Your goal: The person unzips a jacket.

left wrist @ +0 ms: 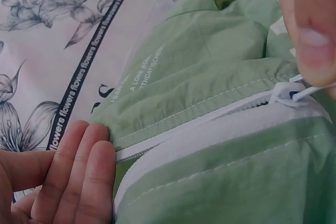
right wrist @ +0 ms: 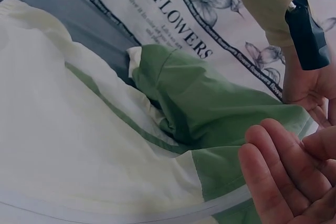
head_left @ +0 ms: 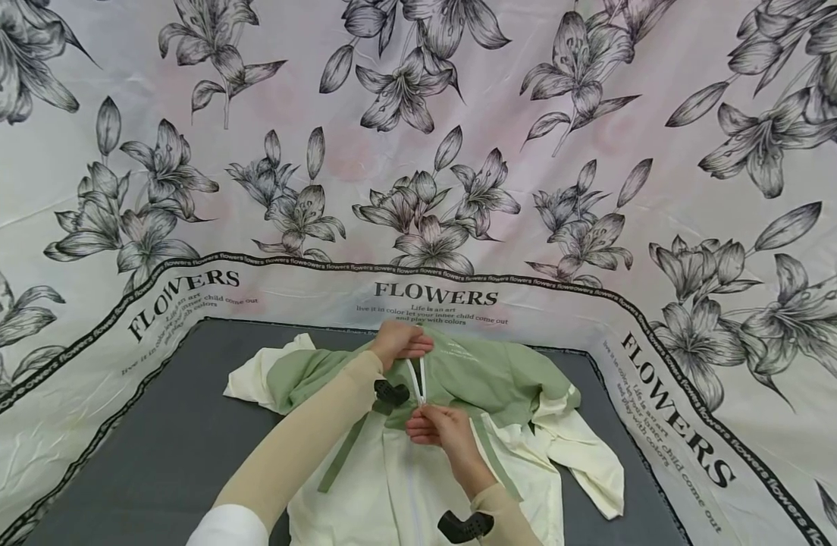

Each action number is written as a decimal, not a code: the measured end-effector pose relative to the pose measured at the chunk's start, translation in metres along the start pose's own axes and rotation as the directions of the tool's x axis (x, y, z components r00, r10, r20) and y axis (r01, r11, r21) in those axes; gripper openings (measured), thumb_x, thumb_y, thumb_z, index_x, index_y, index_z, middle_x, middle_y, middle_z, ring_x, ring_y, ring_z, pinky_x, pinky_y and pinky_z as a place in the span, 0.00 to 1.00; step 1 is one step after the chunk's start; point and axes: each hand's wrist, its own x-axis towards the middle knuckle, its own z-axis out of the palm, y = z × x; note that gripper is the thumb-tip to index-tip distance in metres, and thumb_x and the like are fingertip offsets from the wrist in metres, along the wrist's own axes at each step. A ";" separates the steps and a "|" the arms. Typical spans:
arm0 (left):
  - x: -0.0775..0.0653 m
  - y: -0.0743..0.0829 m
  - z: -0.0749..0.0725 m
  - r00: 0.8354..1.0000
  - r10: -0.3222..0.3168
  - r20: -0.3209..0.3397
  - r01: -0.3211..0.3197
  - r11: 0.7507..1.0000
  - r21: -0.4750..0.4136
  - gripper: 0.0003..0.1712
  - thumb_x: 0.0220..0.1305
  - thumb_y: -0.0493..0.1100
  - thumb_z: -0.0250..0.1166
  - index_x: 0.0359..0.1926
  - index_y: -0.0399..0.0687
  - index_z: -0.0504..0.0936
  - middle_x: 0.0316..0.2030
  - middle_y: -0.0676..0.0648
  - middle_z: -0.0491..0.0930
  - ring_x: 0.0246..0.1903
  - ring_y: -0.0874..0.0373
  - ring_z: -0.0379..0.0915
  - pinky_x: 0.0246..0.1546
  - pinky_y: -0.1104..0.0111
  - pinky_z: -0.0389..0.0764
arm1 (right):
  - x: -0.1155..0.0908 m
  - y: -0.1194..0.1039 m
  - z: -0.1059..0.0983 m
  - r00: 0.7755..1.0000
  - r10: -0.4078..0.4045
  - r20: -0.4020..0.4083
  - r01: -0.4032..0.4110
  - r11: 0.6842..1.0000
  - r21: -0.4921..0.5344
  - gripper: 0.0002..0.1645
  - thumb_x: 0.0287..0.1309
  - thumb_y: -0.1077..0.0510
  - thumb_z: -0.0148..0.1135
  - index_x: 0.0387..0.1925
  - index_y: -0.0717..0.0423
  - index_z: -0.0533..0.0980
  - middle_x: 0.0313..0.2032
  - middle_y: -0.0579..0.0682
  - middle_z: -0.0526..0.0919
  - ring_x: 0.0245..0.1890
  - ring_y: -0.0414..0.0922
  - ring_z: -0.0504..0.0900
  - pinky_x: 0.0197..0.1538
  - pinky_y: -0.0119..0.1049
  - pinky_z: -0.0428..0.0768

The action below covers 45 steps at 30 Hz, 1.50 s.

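Sage-green-and-cream fabric jacket [head_left: 490, 373] on dark grey table [head_left: 152, 432]. White zipper pull [left wrist: 314, 92]: pinched in right grip [head_left: 447, 432], nearer. Unfastened white zip [head_left: 421, 371]: beyond, lengthwise toward far edge and left grip [head_left: 401, 343], latter's hold hidden.

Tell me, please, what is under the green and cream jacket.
The jacket lies on a dark grey surface, visible on both sides. Anything else directly beneath is covered and cannot be seen.

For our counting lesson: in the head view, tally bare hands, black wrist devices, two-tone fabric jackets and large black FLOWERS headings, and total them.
Bare left hand and right hand: 2
Black wrist devices: 2
Green and cream fabric jacket: 1
Large black FLOWERS headings: 3
Total: 8
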 end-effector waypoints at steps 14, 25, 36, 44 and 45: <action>0.009 0.003 -0.002 1.000 0.014 -0.015 -0.014 1.000 0.020 0.18 0.76 0.40 0.57 0.57 0.31 0.82 0.44 0.39 0.89 0.35 0.58 0.90 0.37 0.72 0.90 | -0.003 0.004 0.003 1.000 0.028 -0.011 -0.028 1.000 0.007 0.24 0.73 0.53 0.57 0.48 0.74 0.79 0.31 0.50 0.91 0.31 0.40 0.90 0.40 0.36 0.91; 0.020 0.008 0.003 0.999 -0.003 -0.045 0.004 1.000 0.011 0.19 0.76 0.39 0.56 0.60 0.31 0.79 0.45 0.38 0.89 0.35 0.57 0.90 0.36 0.72 0.90 | -0.009 0.006 0.002 1.000 0.029 -0.008 -0.029 0.999 0.039 0.24 0.73 0.53 0.56 0.48 0.76 0.79 0.30 0.49 0.91 0.30 0.40 0.90 0.39 0.34 0.91; 0.025 0.013 -0.001 0.997 0.000 -0.071 0.002 1.000 0.025 0.20 0.76 0.39 0.56 0.60 0.28 0.78 0.47 0.37 0.87 0.31 0.60 0.89 0.37 0.72 0.90 | -0.018 0.012 0.003 0.999 0.050 0.015 -0.051 0.998 0.039 0.21 0.72 0.54 0.57 0.42 0.72 0.81 0.29 0.48 0.91 0.29 0.39 0.90 0.39 0.33 0.91; 0.025 0.015 -0.005 0.996 0.023 -0.090 -0.021 1.000 0.022 0.21 0.73 0.36 0.56 0.62 0.28 0.76 0.47 0.36 0.87 0.40 0.53 0.90 0.41 0.71 0.90 | -0.025 0.020 0.001 0.997 0.071 0.037 -0.073 0.996 0.051 0.22 0.72 0.55 0.56 0.44 0.75 0.80 0.29 0.48 0.90 0.30 0.39 0.90 0.40 0.34 0.91; 0.025 0.015 -0.005 0.996 0.026 -0.089 -0.025 1.000 0.019 0.21 0.73 0.36 0.56 0.62 0.28 0.76 0.48 0.36 0.87 0.41 0.52 0.90 0.42 0.71 0.90 | -0.026 0.021 0.000 0.997 0.071 0.036 -0.073 0.996 0.051 0.22 0.72 0.55 0.56 0.45 0.75 0.80 0.29 0.48 0.90 0.30 0.39 0.90 0.40 0.34 0.91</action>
